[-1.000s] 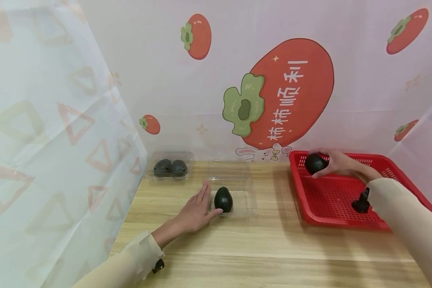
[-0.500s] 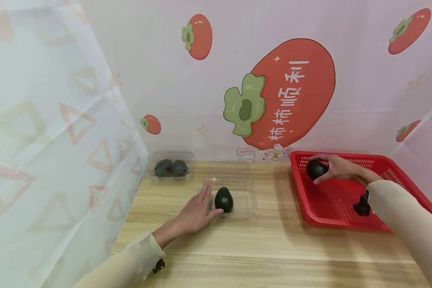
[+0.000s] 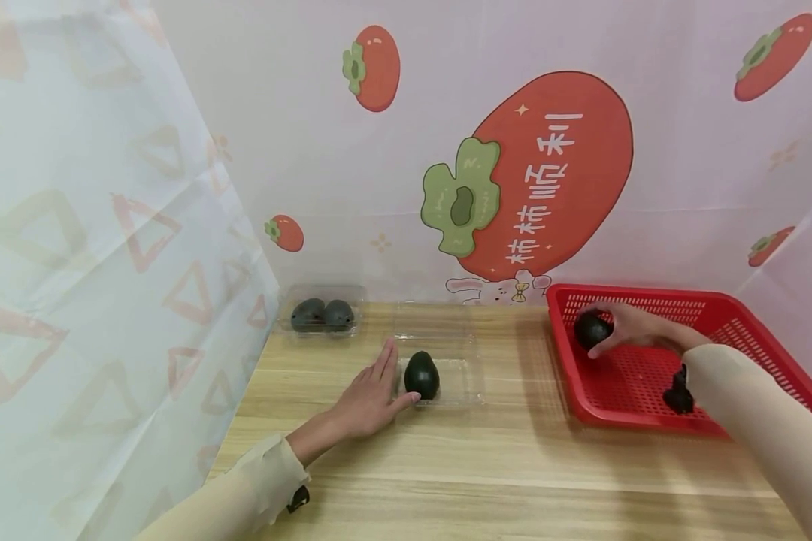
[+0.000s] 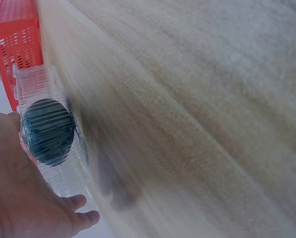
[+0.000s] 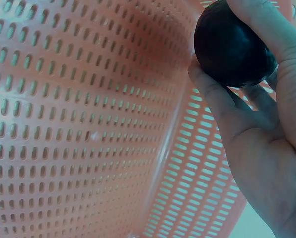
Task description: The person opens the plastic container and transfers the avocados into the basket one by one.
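avocado [image 3: 592, 332] sits gripped in the right hand [image 3: 634, 326]. tray [image 3: 455, 380] lies well left of it, beside the straight-fingered left hand [image 3: 368, 401].

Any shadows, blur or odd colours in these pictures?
Head view: soft shadows on the pale wood-grain tabletop beside the red perforated plastic basket; left wrist view: tabletop hazy; right wrist view: basket looks pinkish orange, and the dark rounded avocado held there nearly black.
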### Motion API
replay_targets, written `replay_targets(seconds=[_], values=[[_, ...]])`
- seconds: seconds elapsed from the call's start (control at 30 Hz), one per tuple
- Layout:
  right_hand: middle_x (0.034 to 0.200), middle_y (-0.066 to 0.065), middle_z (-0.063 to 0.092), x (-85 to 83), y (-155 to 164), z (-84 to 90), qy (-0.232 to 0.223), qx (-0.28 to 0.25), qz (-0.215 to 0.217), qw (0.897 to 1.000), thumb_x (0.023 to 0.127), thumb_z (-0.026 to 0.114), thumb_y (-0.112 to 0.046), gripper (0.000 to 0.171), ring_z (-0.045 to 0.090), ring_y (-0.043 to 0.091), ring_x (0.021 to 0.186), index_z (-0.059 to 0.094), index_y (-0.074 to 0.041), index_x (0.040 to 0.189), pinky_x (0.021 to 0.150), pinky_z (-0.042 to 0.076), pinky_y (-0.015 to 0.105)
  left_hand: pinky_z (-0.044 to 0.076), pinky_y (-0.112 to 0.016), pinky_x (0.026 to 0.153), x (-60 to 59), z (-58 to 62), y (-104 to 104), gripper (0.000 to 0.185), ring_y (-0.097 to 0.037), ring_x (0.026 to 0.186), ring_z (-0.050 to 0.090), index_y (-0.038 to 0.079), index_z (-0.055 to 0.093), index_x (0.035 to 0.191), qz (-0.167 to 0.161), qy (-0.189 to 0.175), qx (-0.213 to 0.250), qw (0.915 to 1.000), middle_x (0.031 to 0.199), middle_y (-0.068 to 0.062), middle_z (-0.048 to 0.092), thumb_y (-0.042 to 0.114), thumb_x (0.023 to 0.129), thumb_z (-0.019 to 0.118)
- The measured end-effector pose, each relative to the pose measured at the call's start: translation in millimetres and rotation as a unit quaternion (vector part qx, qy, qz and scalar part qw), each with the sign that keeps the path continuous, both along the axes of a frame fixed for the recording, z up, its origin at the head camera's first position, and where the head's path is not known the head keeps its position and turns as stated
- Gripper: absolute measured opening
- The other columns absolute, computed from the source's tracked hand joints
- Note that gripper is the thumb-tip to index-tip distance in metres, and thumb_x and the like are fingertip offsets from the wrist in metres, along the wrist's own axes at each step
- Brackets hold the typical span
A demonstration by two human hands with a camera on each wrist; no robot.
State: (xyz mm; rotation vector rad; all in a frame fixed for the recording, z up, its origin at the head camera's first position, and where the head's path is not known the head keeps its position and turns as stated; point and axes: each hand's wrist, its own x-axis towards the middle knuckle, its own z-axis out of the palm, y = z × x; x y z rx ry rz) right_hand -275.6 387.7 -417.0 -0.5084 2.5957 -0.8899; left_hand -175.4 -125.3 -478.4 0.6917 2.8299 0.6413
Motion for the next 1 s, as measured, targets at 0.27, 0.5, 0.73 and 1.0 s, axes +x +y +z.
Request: replay_targets(seconds=[0.27,0.5,0.73,1.0], values=[[0.14,0.027,0.056,-0.4,0,-8.6,0.001,0.007,0.021,1.0,0.078,0.095,-0.02,0.079,0.048,0.048,0.129,0.056,0.004,0.143,0.101,0.053,0.065,0.026,-0.057,0.126,-1.2,-1.6,-1,0.096,-0.037,0.162,0.012,-0.003,0.005,0.168,-0.003,0.002,0.003,1.0,0.177,-0.02,-0.003,0.061,0.109,0.045],[0.136,0.022,0.061,-0.6,-4,-12.8,0.007,0.01,0.028,1.0,0.077,0.096,-0.018,0.075,0.051,0.044,0.128,0.058,0.003,0.138,0.103,0.051,0.066,0.026,-0.057,0.126,-1.0,-0.8,0,0.096,-0.036,0.162,0.013,-0.002,0.004,0.168,-0.002,0.001,0.005,1.0,0.177,-0.019,-0.003,0.061,0.109,0.046],[0.133,0.019,0.062,-0.4,-8,-11.3,0.004,0.009,0.041,0.999,0.075,0.097,-0.018,0.075,0.051,0.043,0.127,0.059,0.003,0.136,0.105,0.048,0.069,0.025,-0.057,0.127,0.7,0.7,0,0.096,-0.036,0.162,0.012,-0.003,0.005,0.168,-0.004,0.001,0.009,0.9999,0.177,-0.019,-0.003,0.061,0.109,0.046],[0.138,0.025,0.058,2.4,-12,-7.7,-0.018,0.018,0.04,0.999,0.075,0.098,-0.021,0.081,0.05,0.047,0.129,0.057,0.006,0.14,0.104,0.05,0.067,0.026,-0.058,0.126,-0.6,-2.6,-1,0.096,-0.038,0.162,0.013,-0.004,0.005,0.168,-0.009,0.005,0.013,0.9999,0.177,-0.021,-0.003,0.061,0.109,0.045]])
